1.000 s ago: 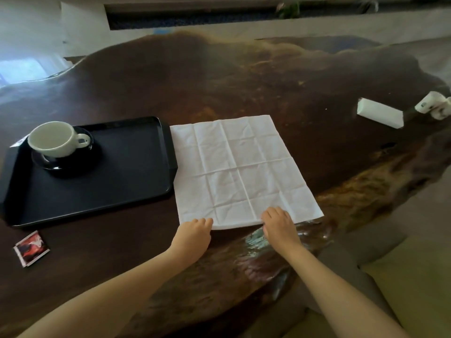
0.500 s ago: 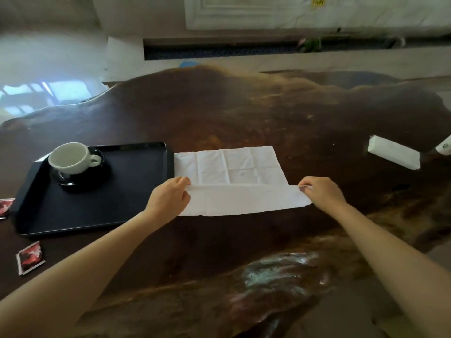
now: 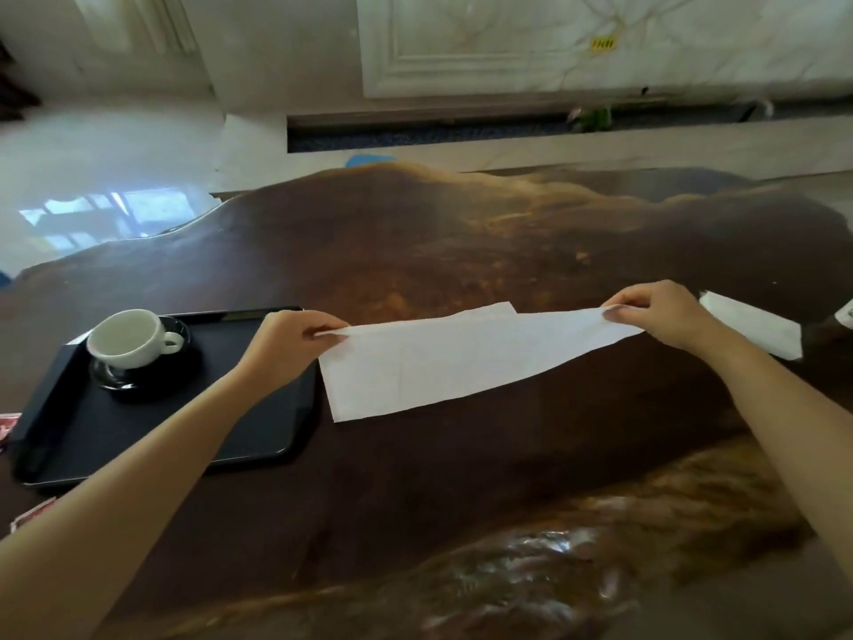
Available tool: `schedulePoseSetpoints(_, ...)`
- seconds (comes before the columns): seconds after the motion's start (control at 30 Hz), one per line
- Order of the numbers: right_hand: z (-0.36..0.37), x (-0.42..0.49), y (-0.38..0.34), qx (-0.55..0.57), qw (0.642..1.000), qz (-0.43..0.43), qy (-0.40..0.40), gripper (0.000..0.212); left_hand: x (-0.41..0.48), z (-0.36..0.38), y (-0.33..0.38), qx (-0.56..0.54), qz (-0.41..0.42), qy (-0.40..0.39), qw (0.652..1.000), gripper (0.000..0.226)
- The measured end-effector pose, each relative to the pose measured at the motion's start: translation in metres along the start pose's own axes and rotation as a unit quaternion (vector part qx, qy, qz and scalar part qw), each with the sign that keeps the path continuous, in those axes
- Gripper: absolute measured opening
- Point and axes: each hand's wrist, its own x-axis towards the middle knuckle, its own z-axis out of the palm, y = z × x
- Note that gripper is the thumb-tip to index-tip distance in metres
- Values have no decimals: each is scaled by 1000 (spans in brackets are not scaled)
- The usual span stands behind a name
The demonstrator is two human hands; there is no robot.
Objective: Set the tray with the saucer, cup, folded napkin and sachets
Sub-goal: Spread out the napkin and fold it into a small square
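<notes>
A white paper napkin (image 3: 443, 362), folded in half lengthwise, lies across the dark wooden table. My left hand (image 3: 291, 344) pinches its far left corner and my right hand (image 3: 660, 316) pinches its far right corner, with the far edge lifted a little. To the left stands a black tray (image 3: 258, 436). A white cup (image 3: 129, 339) sits on a black saucer (image 3: 152, 385) in the tray's far left corner. Red sachets (image 3: 9, 424) lie on the table left of the tray, partly cut off by the frame edge, and another sachet (image 3: 32, 517) shows near my left forearm.
A white rectangular packet (image 3: 757, 330) lies on the table just right of my right hand. Another white object (image 3: 845, 314) is at the right frame edge. The table's near edge is wavy and glossy. A pale floor and wall lie beyond the far edge.
The napkin lay open and flat a second ago. My hands carried its near edge over to the far edge, folding it in half, and now hold the far corners, spread wider apart.
</notes>
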Motion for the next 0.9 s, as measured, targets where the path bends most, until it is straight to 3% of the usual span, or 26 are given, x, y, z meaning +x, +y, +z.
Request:
schedulePoseSetpoints(0.23, -60, 37, -29, -62, 979, -55, 184, 23, 95, -60, 56, 28, 22, 61, 997, 21)
schedulePoseSetpoints(0.4, -80, 72, -57, -146, 952, 1, 270, 53, 151, -85, 71, 18, -24, 109, 994, 22)
schedulePoseSetpoints(0.5, -88, 88, -69, -83, 945, 19, 315, 48, 174, -92, 77, -67, -66, 145, 985, 19)
schedulePoseSetpoints(0.6, -98, 93, -72, -29, 933, -13, 359, 36, 186, -103, 83, -99, -44, 185, 977, 22)
schedulePoseSetpoints(0.77, -99, 82, -66, 21, 913, -77, 400, 31, 164, -110, 101, -58, 19, 241, 969, 27)
schedulePoseSetpoints(0.9, -79, 58, -41, 58, 916, -71, 390, 31, 128, -90, 81, -29, 51, 212, 975, 25)
